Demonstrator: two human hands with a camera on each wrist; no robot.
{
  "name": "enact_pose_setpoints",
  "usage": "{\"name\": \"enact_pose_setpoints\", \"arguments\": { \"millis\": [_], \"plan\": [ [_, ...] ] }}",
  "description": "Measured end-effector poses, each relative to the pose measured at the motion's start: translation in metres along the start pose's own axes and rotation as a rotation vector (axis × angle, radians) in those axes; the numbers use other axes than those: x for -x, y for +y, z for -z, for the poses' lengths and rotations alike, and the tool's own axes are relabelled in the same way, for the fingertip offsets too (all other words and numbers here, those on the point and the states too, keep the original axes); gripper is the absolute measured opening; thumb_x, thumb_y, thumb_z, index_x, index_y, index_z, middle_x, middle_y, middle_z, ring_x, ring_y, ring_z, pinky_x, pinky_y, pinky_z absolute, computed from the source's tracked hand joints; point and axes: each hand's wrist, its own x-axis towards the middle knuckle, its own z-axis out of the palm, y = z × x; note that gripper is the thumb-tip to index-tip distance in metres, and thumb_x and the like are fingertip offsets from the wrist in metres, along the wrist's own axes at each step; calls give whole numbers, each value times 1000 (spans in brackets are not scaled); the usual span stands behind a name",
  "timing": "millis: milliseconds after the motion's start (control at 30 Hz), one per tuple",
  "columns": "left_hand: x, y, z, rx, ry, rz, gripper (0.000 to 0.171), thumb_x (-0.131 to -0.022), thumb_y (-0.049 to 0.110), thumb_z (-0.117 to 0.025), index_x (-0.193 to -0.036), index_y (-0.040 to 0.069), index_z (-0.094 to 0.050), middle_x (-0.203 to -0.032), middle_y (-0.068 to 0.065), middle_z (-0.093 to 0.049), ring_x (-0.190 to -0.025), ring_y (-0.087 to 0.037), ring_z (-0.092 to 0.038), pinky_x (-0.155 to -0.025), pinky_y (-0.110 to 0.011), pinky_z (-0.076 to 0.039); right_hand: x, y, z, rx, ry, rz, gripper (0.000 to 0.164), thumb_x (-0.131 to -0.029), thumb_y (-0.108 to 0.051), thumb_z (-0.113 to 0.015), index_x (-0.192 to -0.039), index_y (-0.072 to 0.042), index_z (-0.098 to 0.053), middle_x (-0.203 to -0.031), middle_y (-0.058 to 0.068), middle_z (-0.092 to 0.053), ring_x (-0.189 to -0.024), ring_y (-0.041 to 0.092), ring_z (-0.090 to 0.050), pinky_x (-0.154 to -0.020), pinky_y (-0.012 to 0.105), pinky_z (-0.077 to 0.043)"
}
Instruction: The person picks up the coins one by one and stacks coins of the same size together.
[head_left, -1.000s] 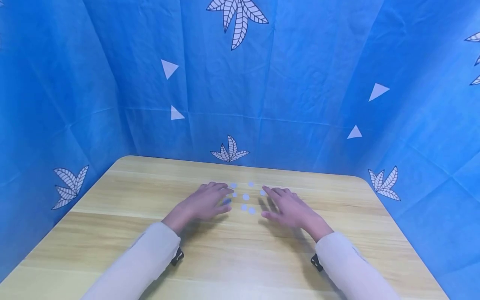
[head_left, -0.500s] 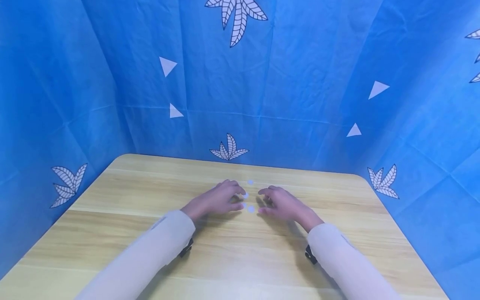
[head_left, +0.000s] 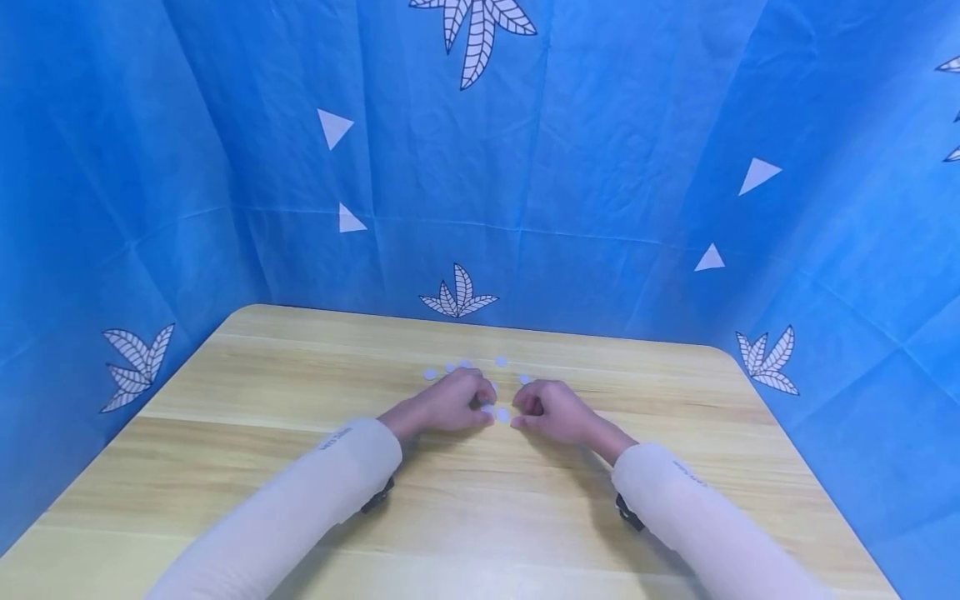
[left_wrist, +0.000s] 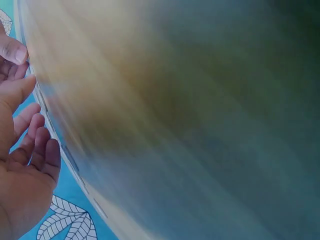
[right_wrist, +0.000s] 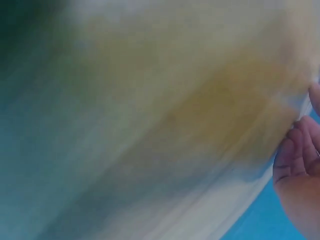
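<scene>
Several small pale round discs lie on the wooden table, around and between the two hands in the head view. My left hand is bent low over them, its thumb and index finger apart, with one pale disc showing in the gap. Facing it, my right hand has bent fingers and its thumb tip beside another pale disc. Neither hand visibly grips a disc. The left wrist view shows loosely bent fingers; the right wrist view catches part of the right hand at its edge.
Behind the hands lie more discs, among them a far disc and a left disc. A blue curtain with printed leaves and triangles encloses the table's back and sides. Pale sleeves cover both forearms.
My left hand has moved right, uncovering discs behind it; the right hand has come slightly left. The fingers of both hands, straighter before, are now more bent over the discs.
</scene>
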Motion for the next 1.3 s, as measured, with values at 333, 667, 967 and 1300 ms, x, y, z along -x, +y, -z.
{"name": "enact_pose_setpoints", "arguments": {
  "millis": [333, 667, 967, 1300],
  "plan": [
    [-9, 3, -6, 41, -32, -13, 8, -92, 13, -76, -97, 8, -79, -74, 1, -57, -75, -13, -48, -70, -28, -44, -6, -8, -3, -62, -14, -13, 15, -92, -15, -78, -103, -6, -75, -84, -4, -68, -74, 8, -60, -70, 26, -53],
    [-10, 5, -8, 61, -17, 5, 10, -91, 11, -77, -99, 8, -80, -90, 2, -73, -86, -12, -60, -79, -28, -52, -8, -12, -3, -89, -28, -48, 9, -91, -10, -78, -99, -7, -77, -86, -2, -72, -77, 8, -64, -71, 27, -54],
    [-6, 5, -7, 46, -37, 22, 9, -90, 11, -78, -98, 8, -80, -84, 4, -71, -78, -8, -60, -75, -24, -53, -9, -22, -11, -87, 14, -44, 5, -89, -3, -78, -94, -3, -78, -86, 2, -76, -77, 9, -69, -72, 24, -56],
    [12, 3, 1, 58, -72, 6, 6, -89, 7, -78, -95, 7, -79, -74, 7, -66, -66, -5, -56, -65, -22, -51, -11, -36, -24, -134, 4, -14, 5, -87, 0, -78, -92, -1, -78, -84, 4, -76, -76, 9, -70, -71, 21, -56]
  ]
}}
